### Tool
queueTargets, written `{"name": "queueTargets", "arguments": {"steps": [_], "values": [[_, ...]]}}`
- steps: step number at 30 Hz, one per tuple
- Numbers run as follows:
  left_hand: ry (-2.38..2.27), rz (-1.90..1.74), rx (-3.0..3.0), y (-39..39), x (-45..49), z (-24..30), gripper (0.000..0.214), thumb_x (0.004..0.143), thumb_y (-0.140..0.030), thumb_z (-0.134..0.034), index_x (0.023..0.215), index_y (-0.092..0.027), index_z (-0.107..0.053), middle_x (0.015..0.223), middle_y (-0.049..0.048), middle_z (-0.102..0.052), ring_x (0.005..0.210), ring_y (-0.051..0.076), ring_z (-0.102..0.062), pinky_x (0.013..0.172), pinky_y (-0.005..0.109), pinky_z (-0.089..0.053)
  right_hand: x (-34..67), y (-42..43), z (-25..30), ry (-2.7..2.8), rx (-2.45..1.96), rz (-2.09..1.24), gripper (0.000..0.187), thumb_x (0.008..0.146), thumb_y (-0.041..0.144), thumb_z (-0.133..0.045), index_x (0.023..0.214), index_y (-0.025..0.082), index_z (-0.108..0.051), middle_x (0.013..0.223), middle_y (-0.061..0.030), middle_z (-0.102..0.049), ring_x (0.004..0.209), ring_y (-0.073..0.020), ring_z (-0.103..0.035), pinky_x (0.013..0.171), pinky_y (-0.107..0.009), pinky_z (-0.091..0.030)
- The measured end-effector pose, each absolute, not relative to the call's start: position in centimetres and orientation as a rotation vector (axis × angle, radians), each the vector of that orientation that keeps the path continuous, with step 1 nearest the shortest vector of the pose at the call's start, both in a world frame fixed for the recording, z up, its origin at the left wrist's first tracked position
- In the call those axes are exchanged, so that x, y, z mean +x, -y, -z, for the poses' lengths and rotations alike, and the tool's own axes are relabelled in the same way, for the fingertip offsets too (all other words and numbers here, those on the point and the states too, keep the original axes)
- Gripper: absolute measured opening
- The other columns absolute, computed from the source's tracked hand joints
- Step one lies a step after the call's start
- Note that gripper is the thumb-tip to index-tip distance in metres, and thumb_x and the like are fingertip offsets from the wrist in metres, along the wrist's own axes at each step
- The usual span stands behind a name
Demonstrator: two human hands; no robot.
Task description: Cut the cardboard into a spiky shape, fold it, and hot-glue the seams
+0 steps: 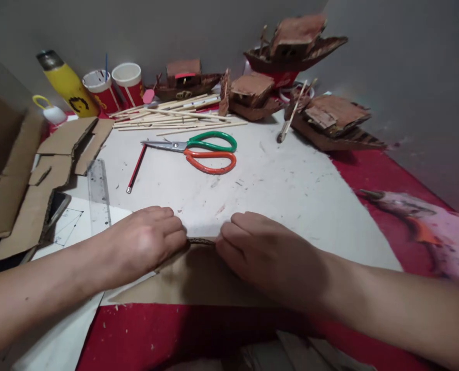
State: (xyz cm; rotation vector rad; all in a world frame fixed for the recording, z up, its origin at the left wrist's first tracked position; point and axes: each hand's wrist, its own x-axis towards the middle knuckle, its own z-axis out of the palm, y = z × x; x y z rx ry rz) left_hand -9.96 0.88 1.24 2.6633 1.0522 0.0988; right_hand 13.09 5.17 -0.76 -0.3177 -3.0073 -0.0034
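A piece of brown cardboard lies near the front edge of the white sheet, its corrugated far edge raised between my hands. My left hand is closed on the left part of that edge, fingers curled over it. From the right, my right hand grips the same edge with bent fingers; both thumbs are hidden. Beyond my hands lie scissors with one green and one orange handle, their tips touching a red pencil. A clear ruler is left of my left hand.
Cardboard scraps and a cardboard box stand left. Behind are a yellow bottle, paper cups, wooden sticks and several brown model boats. A pink glue gun lies right on the red cloth.
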Motion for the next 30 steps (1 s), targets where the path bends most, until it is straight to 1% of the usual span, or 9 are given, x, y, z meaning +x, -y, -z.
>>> {"name": "queueTargets", "arguments": {"steps": [3, 5, 7, 9, 11, 15, 20, 25, 30], "values": [[-1.055, -0.113, 2.707, -0.6, -10.0, -1.2, 0.029, 0.097, -0.014, -0.038, 0.088, -0.015, -0.066, 0.084, 0.0093, -0.067, 0.076, 0.020, -0.056, 0.074, 0.035, -0.045, 13.4, -5.1, 0.6, 2.989, -0.354, -0.033, 0.025, 0.086, 0.005, -0.046, 0.073, 0.016, -0.063, 0.065, -0.0079, -0.056, 0.061, -0.0210, -0.046, 0.057, -0.035, -0.028], [-1.103, -0.155, 2.563, -0.7, -10.3, -1.2, 0.026, 0.095, -0.015, -0.042, 0.091, -0.015, -0.067, 0.081, 0.0076, -0.066, 0.075, 0.019, -0.058, 0.071, 0.031, -0.046, 13.4, -5.7, 0.2, 3.027, -0.481, -0.217, 0.018, 0.087, 0.011, -0.050, 0.074, 0.016, -0.062, 0.071, -0.0079, -0.059, 0.066, -0.0207, -0.049, 0.059, -0.034, -0.032], [-1.150, -0.174, 2.385, -1.1, -10.7, -1.2, 0.022, 0.093, -0.015, -0.045, 0.092, -0.016, -0.067, 0.081, 0.0056, -0.067, 0.077, 0.017, -0.060, 0.069, 0.027, -0.046, 12.9, -6.5, -0.2, 3.028, -0.596, -0.415, 0.014, 0.089, 0.019, -0.053, 0.081, 0.016, -0.063, 0.080, -0.0080, -0.062, 0.074, -0.0205, -0.052, 0.064, -0.032, -0.037], [-1.180, -0.153, 2.261, -1.5, -11.1, -1.4, 0.020, 0.090, -0.015, -0.048, 0.093, -0.017, -0.068, 0.085, 0.0047, -0.068, 0.081, 0.017, -0.061, 0.070, 0.025, -0.045, 11.9, -7.2, -0.4, 2.996, -0.626, -0.527, 0.015, 0.092, 0.026, -0.054, 0.089, 0.016, -0.064, 0.087, -0.0077, -0.063, 0.080, -0.0204, -0.055, 0.068, -0.031, -0.038], [-1.209, -0.115, 2.206, -1.7, -11.5, -1.5, 0.019, 0.088, -0.014, -0.050, 0.092, -0.017, -0.067, 0.087, 0.0045, -0.068, 0.082, 0.017, -0.062, 0.071, 0.025, -0.045, 10.8, -7.6, -0.2, 2.991, -0.564, -0.581, 0.017, 0.092, 0.030, -0.056, 0.090, 0.016, -0.064, 0.088, -0.0068, -0.063, 0.080, -0.0198, -0.055, 0.067, -0.030, -0.038], [-1.267, -0.050, 2.190, -1.3, -11.7, -1.8, 0.017, 0.086, -0.015, -0.050, 0.086, -0.017, -0.066, 0.083, 0.0044, -0.067, 0.078, 0.017, -0.061, 0.069, 0.024, -0.044, 9.1, -7.6, 0.7, 2.992, -0.467, -0.649, 0.017, 0.092, 0.031, -0.056, 0.085, 0.016, -0.062, 0.084, -0.0047, -0.063, 0.077, -0.0183, -0.055, 0.065, -0.029, -0.037], [-1.273, -0.102, 2.198, -0.7, -11.6, -1.9, 0.020, 0.087, -0.016, -0.045, 0.078, -0.016, -0.063, 0.076, 0.0033, -0.063, 0.070, 0.015, -0.056, 0.064, 0.023, -0.041, 8.2, -7.2, 0.9, 2.970, -0.514, -0.685, 0.016, 0.090, 0.030, -0.058, 0.087, 0.015, -0.064, 0.085, -0.0057, -0.066, 0.078, -0.0186, -0.057, 0.066, -0.028, -0.037], [-1.307, -0.003, 1.897, -1.0, -12.5, -2.9, 0.012, 0.085, -0.019, -0.051, 0.088, -0.017, -0.063, 0.073, -0.0018, -0.060, 0.065, 0.013, -0.052, 0.058, 0.022, -0.038, 7.5, -7.1, 0.6, 2.981, -0.492, -0.743, 0.014, 0.091, 0.025, -0.056, 0.085, 0.015, -0.064, 0.083, -0.0051, -0.066, 0.076, -0.0177, -0.057, 0.065, -0.027, -0.037], [-1.302, 0.081, 1.820, -1.1, -13.2, -3.5, 0.006, 0.079, -0.017, -0.054, 0.074, -0.018, -0.055, 0.063, -0.0057, -0.048, 0.058, 0.010, -0.044, 0.051, 0.021, -0.030, 7.2, -7.2, 0.6, 2.984, -0.513, -0.820, 0.012, 0.089, 0.024, -0.057, 0.083, 0.015, -0.064, 0.081, -0.0051, -0.065, 0.075, -0.0180, -0.058, 0.064, -0.027, -0.036]]}}
